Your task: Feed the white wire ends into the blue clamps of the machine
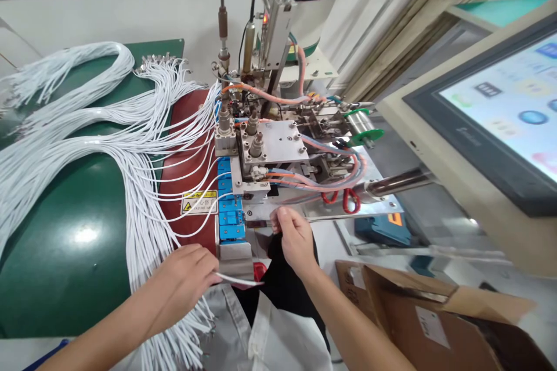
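My left hand [185,281] is closed round a white cable [239,280], whose free end sticks out to the right past the fingers. Under and beside that hand hangs a thick bundle of white cables [143,208]. My right hand [296,237] is curled, thumb on top, just right of the row of blue clamp blocks [230,206]; whether its fingers hold anything is hidden. Several white cables run across the red plate [191,162] into the blue blocks. Behind them stands the machine's metal head [274,142].
A green table [65,278] bears the cable bundles at left. A tilted touch screen [513,104] overhangs the right side. A green wire spool [363,127] and orange hoses sit on the machine. An open cardboard box [418,313] is at lower right.
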Demonstrator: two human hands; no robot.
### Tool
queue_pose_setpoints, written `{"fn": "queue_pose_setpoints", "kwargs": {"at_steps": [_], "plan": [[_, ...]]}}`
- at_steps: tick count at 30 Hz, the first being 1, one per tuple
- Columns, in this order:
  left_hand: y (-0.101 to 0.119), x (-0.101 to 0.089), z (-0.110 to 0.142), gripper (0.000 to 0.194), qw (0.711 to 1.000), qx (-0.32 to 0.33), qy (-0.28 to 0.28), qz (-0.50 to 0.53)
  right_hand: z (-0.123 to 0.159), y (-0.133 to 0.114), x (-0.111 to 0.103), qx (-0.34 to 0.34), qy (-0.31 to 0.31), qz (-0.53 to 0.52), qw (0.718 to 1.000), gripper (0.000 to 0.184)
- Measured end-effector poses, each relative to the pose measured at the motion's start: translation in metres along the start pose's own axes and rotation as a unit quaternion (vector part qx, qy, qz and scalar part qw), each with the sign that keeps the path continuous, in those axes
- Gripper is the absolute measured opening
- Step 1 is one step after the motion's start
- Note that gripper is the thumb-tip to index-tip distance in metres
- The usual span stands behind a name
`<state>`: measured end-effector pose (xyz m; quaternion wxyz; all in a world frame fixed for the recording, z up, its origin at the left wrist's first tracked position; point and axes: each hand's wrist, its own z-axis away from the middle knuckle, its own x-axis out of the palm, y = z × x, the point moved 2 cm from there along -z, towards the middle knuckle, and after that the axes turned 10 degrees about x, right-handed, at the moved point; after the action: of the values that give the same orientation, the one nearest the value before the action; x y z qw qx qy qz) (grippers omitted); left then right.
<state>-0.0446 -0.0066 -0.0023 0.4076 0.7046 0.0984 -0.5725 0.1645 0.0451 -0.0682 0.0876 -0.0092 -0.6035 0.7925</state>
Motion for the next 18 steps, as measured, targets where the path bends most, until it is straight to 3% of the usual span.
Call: {"fn": "queue_pose_setpoints", "kwargs": {"at_steps": [5, 9, 14, 16, 18], "plan": [[0.009, 0.000, -0.028, 0.013, 0.988, -0.095, 0.090, 0.078, 0.024, -0.003, 0.004, -0.035, -0.079, -0.098, 0.991, 0.034], [0.016, 0.004, -0.047, 0.019, 0.981, -0.100, 0.135, 0.101, 0.031, -0.007, 0.003, -0.026, -0.062, -0.083, 0.994, 0.017], [0.018, 0.011, -0.059, 0.026, 0.947, -0.132, 0.178, 0.233, 0.029, -0.008, 0.011, -0.006, -0.043, -0.057, 0.997, 0.010], [0.016, 0.016, -0.060, 0.029, 0.925, -0.161, 0.192, 0.285, 0.031, -0.010, 0.014, -0.046, -0.018, -0.003, 0.999, 0.009], [0.013, 0.022, -0.060, 0.033, 0.909, -0.173, 0.204, 0.319, 0.034, -0.014, 0.017, -0.135, -0.005, 0.093, 0.986, 0.015]]}}
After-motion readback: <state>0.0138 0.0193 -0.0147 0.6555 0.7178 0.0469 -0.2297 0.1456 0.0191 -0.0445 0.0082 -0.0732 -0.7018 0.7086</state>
